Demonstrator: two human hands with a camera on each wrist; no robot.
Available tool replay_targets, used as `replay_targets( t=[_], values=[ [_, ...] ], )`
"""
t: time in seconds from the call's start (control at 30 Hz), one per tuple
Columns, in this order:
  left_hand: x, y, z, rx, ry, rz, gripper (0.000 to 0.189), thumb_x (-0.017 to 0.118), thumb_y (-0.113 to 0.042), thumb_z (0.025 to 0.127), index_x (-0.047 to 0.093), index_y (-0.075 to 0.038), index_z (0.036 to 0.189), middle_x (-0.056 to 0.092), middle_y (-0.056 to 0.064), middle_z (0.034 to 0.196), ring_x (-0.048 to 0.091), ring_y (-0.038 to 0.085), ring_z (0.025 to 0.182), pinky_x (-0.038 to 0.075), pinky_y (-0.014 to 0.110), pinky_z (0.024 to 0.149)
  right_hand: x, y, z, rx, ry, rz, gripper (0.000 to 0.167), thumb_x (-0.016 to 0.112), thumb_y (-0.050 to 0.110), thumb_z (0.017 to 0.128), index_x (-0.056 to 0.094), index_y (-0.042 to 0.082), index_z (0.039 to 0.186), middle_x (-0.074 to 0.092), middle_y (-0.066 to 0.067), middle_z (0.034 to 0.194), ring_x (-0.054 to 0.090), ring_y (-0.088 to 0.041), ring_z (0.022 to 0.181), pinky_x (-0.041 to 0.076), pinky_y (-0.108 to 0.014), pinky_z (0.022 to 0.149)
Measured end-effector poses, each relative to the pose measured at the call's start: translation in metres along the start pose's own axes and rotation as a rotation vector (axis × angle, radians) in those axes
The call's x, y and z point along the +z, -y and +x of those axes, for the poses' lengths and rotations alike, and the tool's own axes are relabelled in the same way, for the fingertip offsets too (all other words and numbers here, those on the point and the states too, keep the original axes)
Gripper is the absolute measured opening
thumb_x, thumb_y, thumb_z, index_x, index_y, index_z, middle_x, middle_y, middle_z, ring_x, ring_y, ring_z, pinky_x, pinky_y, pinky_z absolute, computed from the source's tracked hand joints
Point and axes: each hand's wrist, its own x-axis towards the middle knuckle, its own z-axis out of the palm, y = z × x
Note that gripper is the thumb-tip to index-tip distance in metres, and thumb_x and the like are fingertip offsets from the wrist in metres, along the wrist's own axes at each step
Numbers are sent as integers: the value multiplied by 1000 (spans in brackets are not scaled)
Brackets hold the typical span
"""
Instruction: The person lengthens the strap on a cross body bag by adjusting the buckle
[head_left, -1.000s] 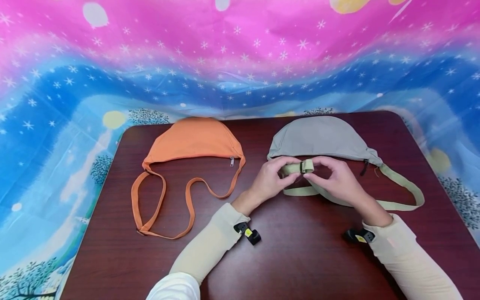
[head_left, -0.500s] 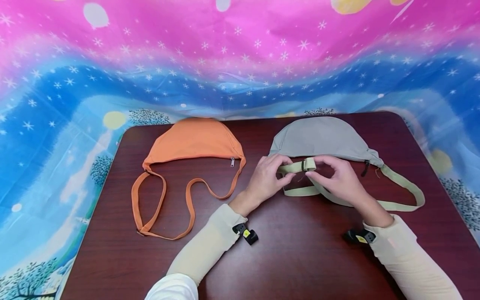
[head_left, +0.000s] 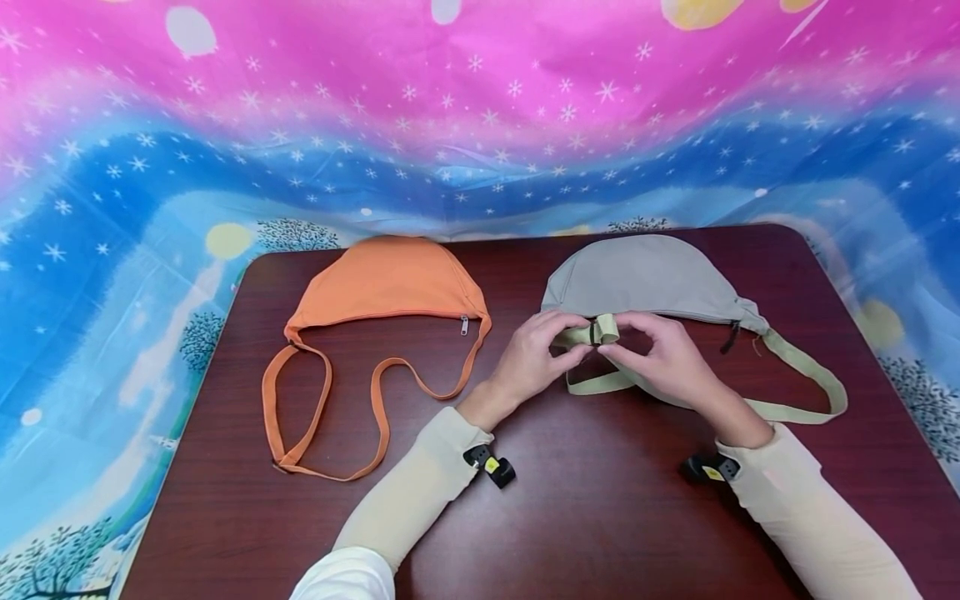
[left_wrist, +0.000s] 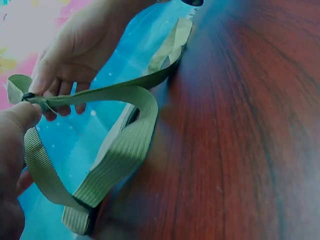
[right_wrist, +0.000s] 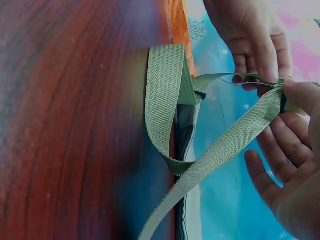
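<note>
A grey-green waist bag lies at the back right of the table, its pale green strap looping toward the front. Between both hands, just in front of the bag, part of the strap is raised with a small dark buckle on it. My left hand pinches the strap by the buckle's left side, thumb against fingers. From the other side my right hand pinches the short strap loop beside the buckle. In the right wrist view the strap runs from the fingers down to the table.
An orange waist bag rests at the back left, its strap curling forward in loops. The dark red wooden table lies under everything. A printed cloth hangs behind it.
Both hands keep hold of the strap at the buckle. The right hand and the buckle have shifted slightly left over the last half second. The orange bag has not moved.
</note>
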Motion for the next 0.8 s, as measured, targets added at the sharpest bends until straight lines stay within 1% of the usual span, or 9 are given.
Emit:
replay_targets(
  t=[0.1, 0.17, 0.23, 0.3, 0.4, 0.47, 0.53, 0.63, 0.8],
  values=[
    [-1, 2, -2, -24, 20, -16, 39, 82, -19, 88, 67, -5, 121, 68, 6, 118, 62, 12, 111, 44, 19, 98, 1, 1, 2, 4, -1, -5, 33, 80, 12, 89, 73, 11, 121, 73, -5, 116, 63, -12, 108, 47, -33, 93],
    [-2, 2, -3, -47, 44, 16, 44, 84, -22, 86, 65, -6, 123, 67, 5, 121, 61, 13, 113, 44, 23, 100, 2, 1, 2, 3, -5, -7, 33, 81, 11, 89, 73, 10, 121, 73, -6, 115, 63, -12, 107, 48, -38, 93],
    [-4, 3, -4, -80, 68, 64, 48, 85, -25, 84, 62, -7, 122, 66, 4, 121, 60, 14, 112, 45, 30, 99, 2, 1, 3, 4, -9, -8, 33, 81, 11, 88, 73, 10, 120, 73, -6, 115, 62, -10, 107, 48, -41, 93],
    [-4, 4, -6, -120, 84, 124, 46, 86, -26, 83, 61, -9, 118, 65, 3, 116, 60, 15, 107, 46, 35, 95, 3, 2, 3, 3, -16, -4, 33, 81, 11, 88, 73, 10, 120, 73, -6, 114, 61, -6, 106, 48, -39, 93],
    [-5, 6, -8, -160, 81, 173, 39, 85, -24, 83, 59, -11, 109, 65, 0, 106, 60, 15, 98, 47, 38, 89, 4, 2, 3, 4, -30, 5, 33, 82, 10, 87, 73, 10, 119, 74, -5, 112, 60, -1, 104, 47, -31, 92],
    [-6, 6, -9, -162, 65, 184, 34, 84, -23, 84, 60, -12, 106, 65, -1, 102, 59, 15, 94, 46, 38, 86, 4, 2, 4, 4, -41, 15, 33, 82, 8, 87, 73, 9, 118, 74, -5, 111, 60, 1, 101, 46, -26, 90],
    [-6, 7, -9, -152, 46, 181, 30, 82, -21, 86, 61, -13, 106, 65, -2, 101, 60, 15, 94, 46, 37, 86, 4, 1, 4, 1, -52, 20, 33, 82, 6, 86, 73, 9, 118, 74, -6, 109, 60, 1, 98, 45, -24, 88],
    [-6, 7, -9, -135, 27, 179, 28, 81, -20, 86, 65, -13, 108, 67, -2, 105, 61, 14, 96, 46, 35, 87, 5, 1, 5, -3, -63, 31, 34, 82, 4, 85, 73, 8, 117, 74, -7, 107, 60, 1, 95, 46, -23, 85],
    [-5, 7, -8, -109, 6, 161, 28, 81, -19, 87, 68, -12, 110, 69, 0, 108, 62, 14, 98, 47, 34, 87, 6, 3, 7, -2, -45, 49, 33, 82, 6, 86, 73, 8, 117, 73, -5, 107, 61, -2, 95, 49, -27, 85]
  ],
)
